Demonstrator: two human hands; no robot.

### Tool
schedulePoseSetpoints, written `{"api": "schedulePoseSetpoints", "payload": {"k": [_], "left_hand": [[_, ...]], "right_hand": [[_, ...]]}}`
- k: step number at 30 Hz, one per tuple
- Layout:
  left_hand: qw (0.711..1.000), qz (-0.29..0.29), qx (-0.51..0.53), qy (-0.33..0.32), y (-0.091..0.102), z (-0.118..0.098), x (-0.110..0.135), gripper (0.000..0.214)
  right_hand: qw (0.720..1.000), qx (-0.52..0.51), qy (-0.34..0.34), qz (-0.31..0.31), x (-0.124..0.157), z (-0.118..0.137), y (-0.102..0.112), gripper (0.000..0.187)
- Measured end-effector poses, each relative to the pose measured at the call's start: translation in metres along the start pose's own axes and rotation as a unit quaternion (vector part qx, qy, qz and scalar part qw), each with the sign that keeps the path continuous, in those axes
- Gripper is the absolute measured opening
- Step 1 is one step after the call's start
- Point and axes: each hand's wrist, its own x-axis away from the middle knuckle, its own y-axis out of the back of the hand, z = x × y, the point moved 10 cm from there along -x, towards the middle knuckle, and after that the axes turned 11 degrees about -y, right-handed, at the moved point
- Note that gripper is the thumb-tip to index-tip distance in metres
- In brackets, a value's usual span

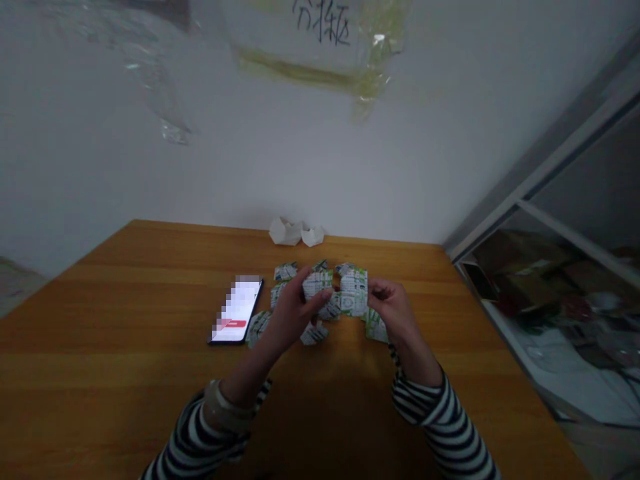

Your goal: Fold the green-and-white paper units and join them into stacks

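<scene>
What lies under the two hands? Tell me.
Folded printed papers lie scattered on the table below the left hand and right hand, which grip the held paper above them. Whatever sits directly beneath the palms is covered.

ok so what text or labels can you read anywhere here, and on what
On the sheet taped on the wall: black handwritten Chinese characters, cut off by the picture's top edge, not readable for sure.
On the folded printed paper pieces held in the left hand and right hand: green and white print, too small to read.
On the phone: screen blurred out, nothing readable.
</scene>
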Motion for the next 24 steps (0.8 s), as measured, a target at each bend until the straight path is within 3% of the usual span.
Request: {"api": "schedulePoseSetpoints", "payload": {"k": [3, 10, 24], "left_hand": [[1.000, -0.019, -0.012, -0.014, 0.007, -0.006, 0.007, 0.031], [1.000, 0.001, -0.004, -0.027, 0.003, -0.006, 0.014, 0.026], [0.993, 0.004, -0.114, -0.037, 0.004, -0.014, 0.022, 0.030]], "right_hand": [[1.000, 0.005, 0.001, -0.007, 0.005, -0.001, -0.003, 0.017], [1.000, 0.021, 0.000, -0.009, 0.010, -0.004, -0.005, 0.012], [0.996, 0.088, 0.013, -0.029, 0.026, 0.007, -0.010, 0.004]]}}
